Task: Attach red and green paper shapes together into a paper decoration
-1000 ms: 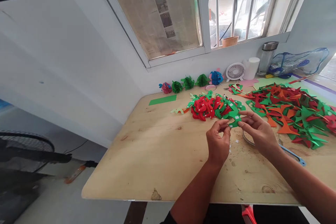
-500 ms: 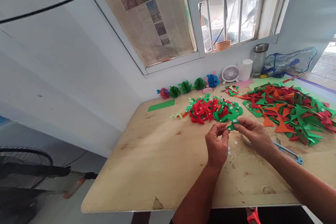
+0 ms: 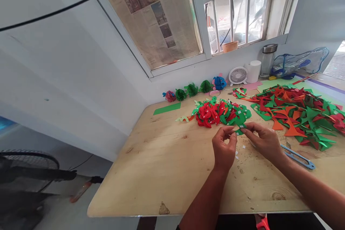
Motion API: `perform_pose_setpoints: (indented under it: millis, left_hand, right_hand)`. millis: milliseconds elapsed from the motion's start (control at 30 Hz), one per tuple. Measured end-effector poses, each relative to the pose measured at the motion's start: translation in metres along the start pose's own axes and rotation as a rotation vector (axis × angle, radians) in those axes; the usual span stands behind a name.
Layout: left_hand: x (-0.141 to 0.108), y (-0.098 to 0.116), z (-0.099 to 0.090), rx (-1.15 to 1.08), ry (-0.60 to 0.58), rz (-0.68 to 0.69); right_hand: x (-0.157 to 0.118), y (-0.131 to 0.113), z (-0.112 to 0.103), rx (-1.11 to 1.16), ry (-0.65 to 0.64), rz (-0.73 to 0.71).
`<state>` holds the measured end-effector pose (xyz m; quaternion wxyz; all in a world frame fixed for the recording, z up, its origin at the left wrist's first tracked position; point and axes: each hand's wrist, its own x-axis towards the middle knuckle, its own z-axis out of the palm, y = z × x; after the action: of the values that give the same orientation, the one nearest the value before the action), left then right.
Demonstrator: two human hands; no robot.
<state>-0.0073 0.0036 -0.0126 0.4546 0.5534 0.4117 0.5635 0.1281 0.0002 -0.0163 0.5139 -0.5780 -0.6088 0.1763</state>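
Note:
Between my two hands is a small green paper cutout [image 3: 238,132] with small white squares on it. My right hand [image 3: 265,143] pinches its right side between thumb and fingers. At the cutout's left edge, the thumb and forefinger of my left hand [image 3: 225,148] are closed on it; their exact hold is partly hidden. Just behind lies a heap of red and green paper cutouts [image 3: 210,113], many bearing white squares. Tiny white paper bits [image 3: 236,155] lie on the wooden table [image 3: 151,172] below my fingers.
Red, orange and green paper scraps [image 3: 302,115] are piled at right. A blue-handled tool [image 3: 299,157] lies beside my right forearm. Along the wall stand several paper honeycomb figures [image 3: 191,89], a small white fan [image 3: 238,76], a white roll [image 3: 253,71] and a glass bottle [image 3: 268,61].
Both hands stay close together at the green cutout, with only slight finger movement. The cutout tilts a little, and the whole view has shifted slightly.

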Motion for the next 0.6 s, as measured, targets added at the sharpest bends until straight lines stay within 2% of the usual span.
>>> perform_pose_setpoints:
  millis: [233, 400, 600]
  left_hand:
    - [0.0015, 0.0034, -0.0012, -0.036, 0.023, 0.021]
    - [0.0023, 0.0051, -0.0018, -0.059, 0.045, 0.029]
    - [0.0011, 0.0101, -0.0023, -0.049, 0.077, 0.051]
  right_hand:
    - [-0.0024, -0.0053, -0.0008, -0.08, -0.028, -0.225]
    - [-0.0021, -0.002, -0.0002, -0.107, -0.049, -0.308]
    - [-0.0025, -0.0018, 0.0006, -0.119, -0.005, -0.381]
